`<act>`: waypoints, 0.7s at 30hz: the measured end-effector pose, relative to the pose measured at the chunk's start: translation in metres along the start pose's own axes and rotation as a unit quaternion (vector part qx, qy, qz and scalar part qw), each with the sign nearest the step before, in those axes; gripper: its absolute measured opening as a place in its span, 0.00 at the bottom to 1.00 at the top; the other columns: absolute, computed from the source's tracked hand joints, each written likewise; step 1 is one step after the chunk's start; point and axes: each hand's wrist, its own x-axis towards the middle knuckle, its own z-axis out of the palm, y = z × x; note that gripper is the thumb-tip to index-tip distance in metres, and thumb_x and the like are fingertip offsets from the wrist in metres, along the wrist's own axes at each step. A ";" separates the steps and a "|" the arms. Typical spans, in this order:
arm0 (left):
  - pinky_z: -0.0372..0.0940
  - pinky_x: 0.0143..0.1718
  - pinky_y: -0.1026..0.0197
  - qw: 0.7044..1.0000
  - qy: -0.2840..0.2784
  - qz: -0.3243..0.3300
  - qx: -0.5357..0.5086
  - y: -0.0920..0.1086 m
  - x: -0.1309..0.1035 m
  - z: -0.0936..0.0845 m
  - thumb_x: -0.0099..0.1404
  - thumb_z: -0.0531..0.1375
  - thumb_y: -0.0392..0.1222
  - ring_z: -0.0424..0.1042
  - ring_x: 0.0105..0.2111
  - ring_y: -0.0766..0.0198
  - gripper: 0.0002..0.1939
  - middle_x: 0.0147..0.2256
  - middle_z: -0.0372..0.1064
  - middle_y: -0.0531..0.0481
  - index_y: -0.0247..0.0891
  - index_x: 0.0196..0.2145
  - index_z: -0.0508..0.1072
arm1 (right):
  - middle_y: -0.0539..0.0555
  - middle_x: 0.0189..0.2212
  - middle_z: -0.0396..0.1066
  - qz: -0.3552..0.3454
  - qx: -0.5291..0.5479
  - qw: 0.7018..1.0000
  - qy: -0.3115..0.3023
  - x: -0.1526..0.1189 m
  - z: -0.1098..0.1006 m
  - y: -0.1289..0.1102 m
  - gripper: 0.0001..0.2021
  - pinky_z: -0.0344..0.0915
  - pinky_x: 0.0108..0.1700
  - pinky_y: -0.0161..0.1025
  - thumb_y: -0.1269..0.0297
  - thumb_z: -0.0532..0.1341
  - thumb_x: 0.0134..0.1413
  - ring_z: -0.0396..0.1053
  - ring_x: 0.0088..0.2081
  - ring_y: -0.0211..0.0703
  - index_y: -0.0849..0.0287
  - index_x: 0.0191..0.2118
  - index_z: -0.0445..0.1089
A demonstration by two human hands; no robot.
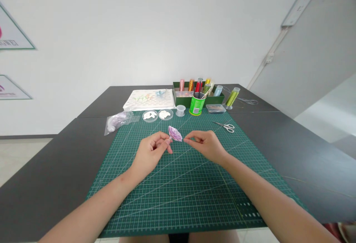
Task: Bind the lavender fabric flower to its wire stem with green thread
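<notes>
A pale purple artificial flower [175,134] is held over the cutting mat, its layered petals tilted toward the right. My left hand [150,151] pinches it at its base between thumb and fingers. Just right of the petals, my right hand [207,145] is closed in a pinch, its fingertips close to the flower's edge. Whatever may be between those fingertips is too small to make out. Beneath both hands lies the green gridded cutting mat [178,191].
Behind the hands stand two dishes of white pieces [150,115], a clear spool [180,110], a green can [197,105] with sticks, and a green box [180,100] of thread spools. Scissors [226,126] lie right; a plastic bag [118,120] lies left. Papers [136,106] sit farther back.
</notes>
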 end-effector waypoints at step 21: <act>0.53 0.24 0.65 0.998 0.010 -0.042 0.053 -0.012 0.009 -0.004 0.68 0.56 0.50 0.58 0.17 0.68 0.13 0.20 0.72 0.57 0.39 0.31 0.71 | 0.43 0.14 0.52 0.022 0.086 0.994 -0.063 -0.002 -0.018 -0.022 0.18 0.46 0.22 0.34 0.51 0.63 0.63 0.47 0.19 0.32 0.62 0.36 0.82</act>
